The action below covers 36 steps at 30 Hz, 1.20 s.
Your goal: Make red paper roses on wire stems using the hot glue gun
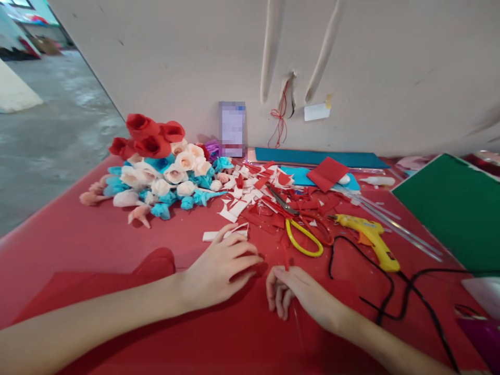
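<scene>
My left hand [224, 265] rests palm down at the middle of the table, fingers stretched and slightly apart, with nothing in them. Just beyond its fingers lies a folded white paper strip [211, 236]. My right hand [297, 294] is closed, thumb pressed against curled fingers. A narrow red strip [286, 256] pokes up from that pinch, and a faint thin line trails below it. Red paper [156, 263] lies at the left forearm. Beyond the right hand are scissors [304, 238] with one yellow and one red handle, blades spread, and a yellow hot glue gun [369, 237].
Paper flowers [172, 172] in red, cream and blue are heaped at the left. White and red scraps [250, 190] cover the middle back. A phone [232, 127] leans on the wall. Clear glue sticks [398, 224], a black cord [390, 291] and a green board [461, 213] occupy the right.
</scene>
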Tool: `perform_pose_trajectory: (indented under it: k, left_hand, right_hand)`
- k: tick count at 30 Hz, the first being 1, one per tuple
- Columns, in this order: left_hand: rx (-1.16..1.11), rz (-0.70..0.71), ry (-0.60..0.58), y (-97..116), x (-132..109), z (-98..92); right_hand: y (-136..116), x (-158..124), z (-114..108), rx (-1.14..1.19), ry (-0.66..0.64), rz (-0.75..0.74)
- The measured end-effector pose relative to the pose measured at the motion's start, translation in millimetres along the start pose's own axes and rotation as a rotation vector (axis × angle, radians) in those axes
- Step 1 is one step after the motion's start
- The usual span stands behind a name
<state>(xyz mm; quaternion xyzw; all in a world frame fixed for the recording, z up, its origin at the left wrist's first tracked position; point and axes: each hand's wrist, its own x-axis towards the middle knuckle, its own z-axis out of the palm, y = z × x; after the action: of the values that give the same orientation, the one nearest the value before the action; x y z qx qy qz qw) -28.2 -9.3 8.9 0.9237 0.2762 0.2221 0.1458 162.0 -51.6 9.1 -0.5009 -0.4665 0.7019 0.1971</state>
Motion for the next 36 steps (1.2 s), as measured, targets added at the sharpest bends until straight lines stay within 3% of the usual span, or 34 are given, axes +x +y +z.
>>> perform_pose_trajectory:
  k: [12,23,30,36]
  left_hand:
    - [-0.01,0.066,0.011,-6.8,-3.7,5.1]
    - [-0.012,-0.03,-0.052,-5.8,-1.1,4.0]
    - [-0.023,-0.01,-0.131,-1.3,0.4,-1.3]
    - [-0.069,-0.007,-0.116,-3.0,0.2,-1.6]
  right_hand:
    - [0.2,0.0,0.0,0.013,-0.024,-0.006]
    - [0.3,-1.0,0.6,-0.001,-0.022,0.0]
    - [1.9,0.1,-0.7,-0.006,-0.027,-0.001]
    - [1.2,-0.6,0.3,-0.016,-0.021,-0.002]
